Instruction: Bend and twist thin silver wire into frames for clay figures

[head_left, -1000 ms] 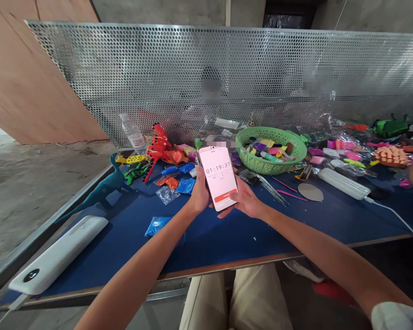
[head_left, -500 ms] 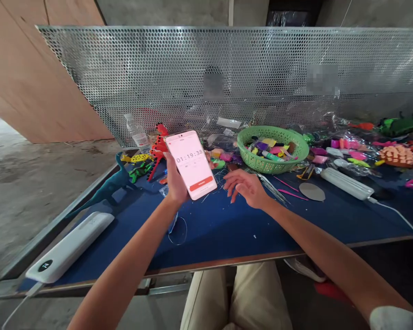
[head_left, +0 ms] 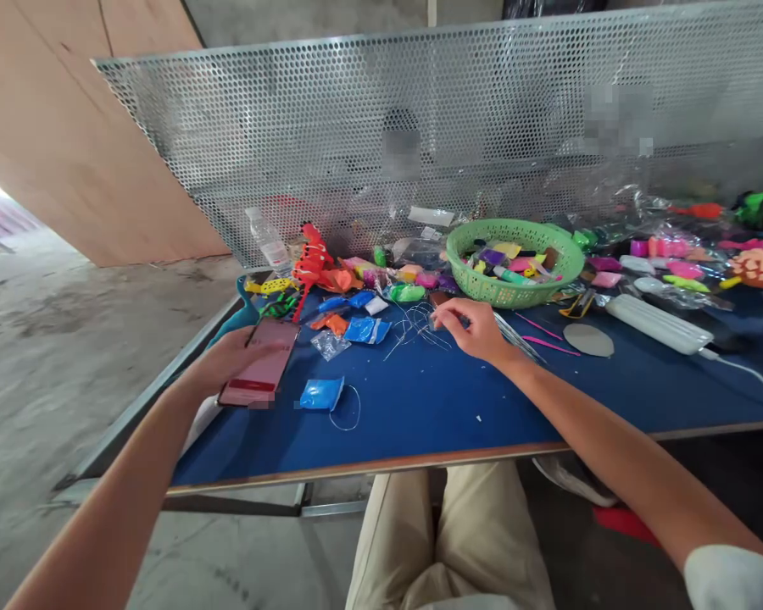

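My left hand (head_left: 229,360) grips a phone (head_left: 259,374) with a pink screen, held low and nearly flat over the left end of the blue table (head_left: 432,407). My right hand (head_left: 474,329) hovers at mid-table with its fingers pinched over a tangle of thin wires (head_left: 420,326); I cannot make out whether it holds one. A small blue clay packet (head_left: 321,394) with a wire loop beside it lies just right of the phone.
A green basket (head_left: 515,263) of coloured bits stands behind my right hand. Clay packets, a red dragon figure (head_left: 310,263), a water bottle (head_left: 268,241) and a perforated metal screen (head_left: 420,127) line the back. A white power bank (head_left: 658,324) lies to the right.
My left hand has swung the phone down and left, from upright in front of me to low over the table's left end. My right hand let go and reached forward to the wires.
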Tool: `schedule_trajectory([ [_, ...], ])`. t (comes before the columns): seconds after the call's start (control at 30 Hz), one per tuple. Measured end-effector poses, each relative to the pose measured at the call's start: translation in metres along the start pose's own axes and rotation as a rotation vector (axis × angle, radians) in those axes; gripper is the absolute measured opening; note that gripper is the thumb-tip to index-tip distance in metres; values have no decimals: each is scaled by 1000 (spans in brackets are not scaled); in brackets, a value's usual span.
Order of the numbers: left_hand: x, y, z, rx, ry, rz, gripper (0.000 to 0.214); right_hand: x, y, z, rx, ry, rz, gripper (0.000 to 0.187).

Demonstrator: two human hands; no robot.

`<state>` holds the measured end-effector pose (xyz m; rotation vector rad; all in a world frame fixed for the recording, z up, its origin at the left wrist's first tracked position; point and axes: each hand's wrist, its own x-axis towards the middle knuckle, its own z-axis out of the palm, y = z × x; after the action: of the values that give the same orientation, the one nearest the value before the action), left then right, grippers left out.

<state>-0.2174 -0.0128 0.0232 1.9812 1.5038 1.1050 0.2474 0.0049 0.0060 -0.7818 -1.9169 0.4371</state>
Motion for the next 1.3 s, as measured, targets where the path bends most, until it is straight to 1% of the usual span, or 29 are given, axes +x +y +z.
schedule_trajectory([
  [0.03, -2, -8, -2, 180, -51, -69, 43, 1, 1, 0, -7, 16, 4, 33],
  [0.07, -3, -15, -3, 373, -47, -115, 48, 2, 2, 0, -12, 25, 5, 32],
  [0.1, -3, -18, -3, 554, 4, -139, 54, 3, 4, 0, -15, 27, 3, 32],
  [0.13, -3, -19, -2, 703, 27, -138, 59, 4, 6, 0, -22, 25, 2, 31],
  [0.17, -4, -17, 1, 823, 38, -117, 62, 5, 9, -1, -31, 19, 2, 30],
  [0.23, -5, -3, 11, 969, 43, 11, 63, 7, 15, -1, -51, 3, 15, 30],
  [0.27, -7, 8, 19, 992, 28, 72, 63, 8, 19, -2, -60, -5, 27, 30],
  [0.3, -9, 21, 27, 971, -14, 136, 63, 9, 22, -2, -70, -13, 37, 30],
  [0.33, -12, 34, 36, 901, -87, 207, 62, 11, 26, -3, -82, -23, 45, 29],
  [0.37, -17, 46, 46, 803, -206, 276, 61, 12, 30, -4, -97, -37, 48, 28],
  [0.43, -26, 63, 64, 665, -455, 361, 65, 13, 38, -5, -138, -81, 44, 24],
  [0.47, -31, 67, 73, 636, -513, 393, 69, 14, 42, -5, -161, -110, 43, 22],
  [0.5, -34, 68, 80, 629, -533, 423, 70, 14, 45, -5, -184, -141, 42, 22],
  [0.6, -35, 55, 94, 647, -483, 468, 50, 12, 51, -5, -240, -211, 53, 31],
  [0.67, -25, 43, 95, 646, -434, 497, 42, 11, 53, -5, -260, -247, 75, 34],
  [0.73, -7, 35, 90, 672, -367, 506, 38, 11, 53, -4, -264, -291, 99, 32],
  [0.8, 17, 34, 82, 692, -307, 501, 34, 11, 54, -4, -249, -346, 115, 29],
  [0.9, 52, 42, 74, 739, -98, 467, 36, 12, 54, -5, -216, -400, 110, 23],
  [0.97, 71, 48, 77, 741, -30, 453, 37, 13, 55, -5, -210, -410, 95, 21],
  [1.07, 89, 57, 96, 690, 9, 476, 35, 13, 54, -6, -193, -426, 70, 20],
  [1.17, 95, 66, 123, 589, 8, 555, 31, 13, 52, -5, -149, -408, 37, 18],
  [1.3, 97, 79, 152, 489, 15, 579, 25, 13, 51, -4, -69, -277, 22, 16],
])
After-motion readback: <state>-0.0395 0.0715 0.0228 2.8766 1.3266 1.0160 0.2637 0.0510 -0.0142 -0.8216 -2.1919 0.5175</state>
